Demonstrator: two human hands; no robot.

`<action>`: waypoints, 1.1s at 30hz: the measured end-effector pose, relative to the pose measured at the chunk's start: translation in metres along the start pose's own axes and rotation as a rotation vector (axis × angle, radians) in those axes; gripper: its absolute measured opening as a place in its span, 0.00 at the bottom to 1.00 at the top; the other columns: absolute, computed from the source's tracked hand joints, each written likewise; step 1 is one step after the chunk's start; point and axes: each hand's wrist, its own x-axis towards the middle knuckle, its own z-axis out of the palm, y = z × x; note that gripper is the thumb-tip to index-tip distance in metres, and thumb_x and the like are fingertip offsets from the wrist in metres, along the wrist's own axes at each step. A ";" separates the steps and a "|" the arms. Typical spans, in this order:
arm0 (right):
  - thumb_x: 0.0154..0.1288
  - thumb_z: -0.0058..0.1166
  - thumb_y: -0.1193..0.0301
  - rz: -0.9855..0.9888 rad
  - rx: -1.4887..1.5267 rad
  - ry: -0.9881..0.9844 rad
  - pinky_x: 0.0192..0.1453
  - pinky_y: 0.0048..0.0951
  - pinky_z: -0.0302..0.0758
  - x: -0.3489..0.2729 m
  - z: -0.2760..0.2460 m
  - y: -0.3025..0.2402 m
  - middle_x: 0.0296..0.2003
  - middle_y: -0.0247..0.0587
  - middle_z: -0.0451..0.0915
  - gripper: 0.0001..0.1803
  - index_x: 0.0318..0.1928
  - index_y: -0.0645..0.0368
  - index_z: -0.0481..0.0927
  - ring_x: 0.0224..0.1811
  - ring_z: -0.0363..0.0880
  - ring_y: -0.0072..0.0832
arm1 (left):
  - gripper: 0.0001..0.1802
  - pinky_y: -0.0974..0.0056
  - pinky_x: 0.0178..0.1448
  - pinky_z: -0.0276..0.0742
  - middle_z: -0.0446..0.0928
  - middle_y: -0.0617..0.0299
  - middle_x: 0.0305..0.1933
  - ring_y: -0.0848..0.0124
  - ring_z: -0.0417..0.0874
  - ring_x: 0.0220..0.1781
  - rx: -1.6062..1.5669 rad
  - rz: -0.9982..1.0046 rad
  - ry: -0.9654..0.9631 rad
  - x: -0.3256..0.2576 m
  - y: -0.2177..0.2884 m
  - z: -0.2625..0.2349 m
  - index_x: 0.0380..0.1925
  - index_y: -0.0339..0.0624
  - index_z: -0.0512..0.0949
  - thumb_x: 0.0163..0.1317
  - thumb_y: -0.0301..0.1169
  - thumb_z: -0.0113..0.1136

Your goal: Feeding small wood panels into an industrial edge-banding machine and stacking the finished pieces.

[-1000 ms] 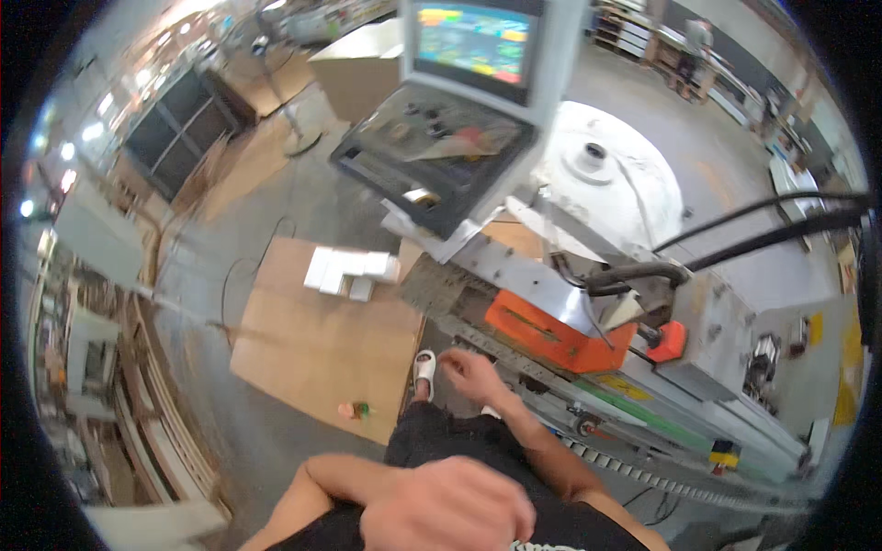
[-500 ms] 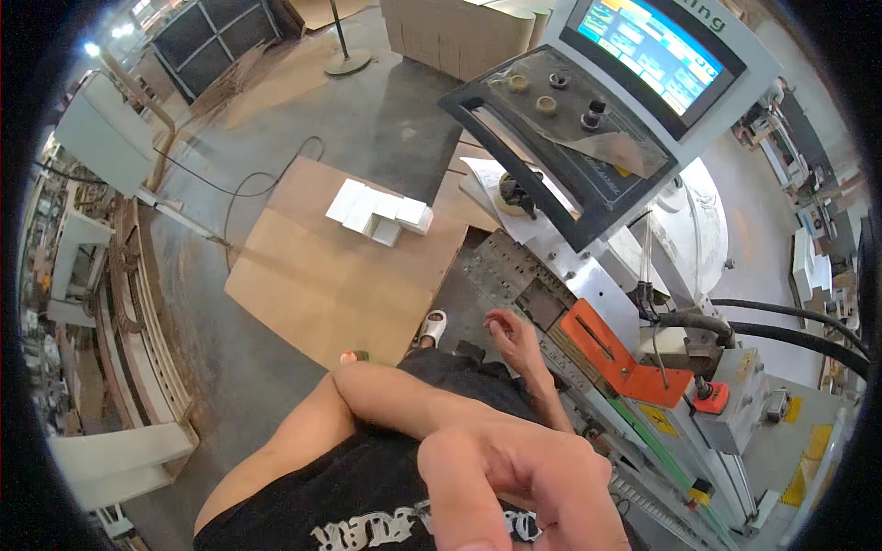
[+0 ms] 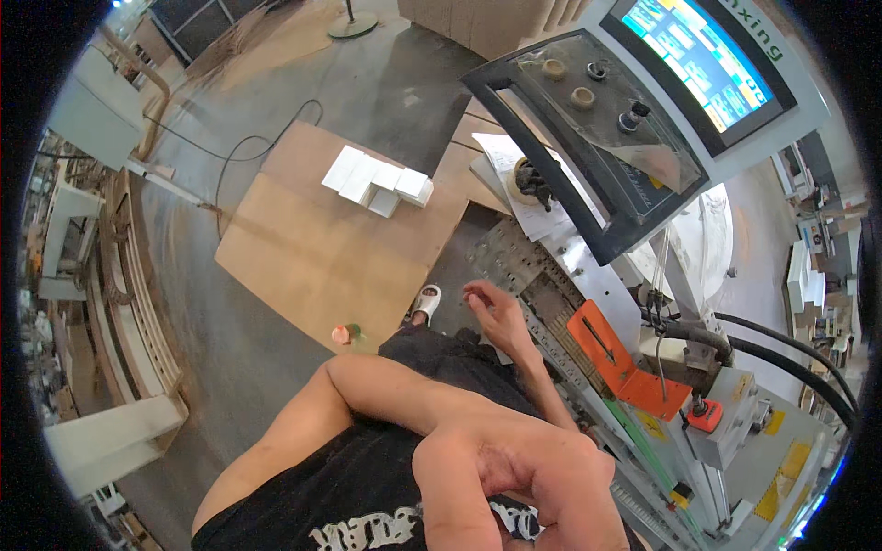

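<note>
My left hand [image 3: 514, 468] is very close, at the bottom centre, its forearm crossing over my black shirt from the left. Its fingers bend inward, and the lower frame edge cuts off their tips; whatever they grip is out of sight. Beyond it, my right hand [image 3: 499, 320] hangs beside the machine bed [image 3: 542, 303] with loosely curved fingers and nothing in it. An orange bracket [image 3: 620, 367] on the machine lies to the right of that hand.
White box-like pieces [image 3: 377, 181] rest on a brown board [image 3: 303, 248] on the floor ahead. A control panel with a lit screen [image 3: 703, 60] juts out at upper right, above papers and a tape roll [image 3: 525, 181]. A cable [image 3: 234, 151] loops across the floor.
The whole view has shifted slightly, with the control panel further right. My right hand sits a little higher and further left in the picture. My left hand stays bent close up.
</note>
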 end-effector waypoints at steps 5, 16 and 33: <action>0.67 0.51 0.72 -0.146 -0.032 -0.010 0.49 0.28 0.74 0.046 0.012 -0.012 0.37 0.39 0.83 0.11 0.47 0.61 0.78 0.43 0.81 0.27 | 0.30 0.76 0.11 0.50 0.63 0.75 0.09 0.87 0.61 0.07 0.036 0.110 0.041 -0.007 0.008 -0.004 0.49 0.13 0.73 0.58 0.36 0.61; 0.62 0.54 0.67 -0.195 -0.733 0.082 0.71 0.61 0.47 0.162 0.029 0.067 0.41 0.39 0.82 0.11 0.44 0.54 0.80 0.48 0.78 0.36 | 0.27 0.71 0.27 0.67 0.73 0.66 0.23 0.77 0.72 0.22 1.022 0.068 1.284 -0.222 0.170 -0.072 0.54 0.32 0.75 0.66 0.45 0.57; 0.57 0.48 0.68 0.101 -1.110 -0.097 0.69 0.54 0.52 0.194 0.047 0.063 0.32 0.37 0.80 0.10 0.34 0.56 0.81 0.40 0.76 0.37 | 0.60 0.44 0.65 0.65 0.60 0.44 0.69 0.52 0.60 0.71 0.551 0.322 2.364 -0.757 0.475 -0.500 0.69 0.34 0.53 0.46 0.63 0.68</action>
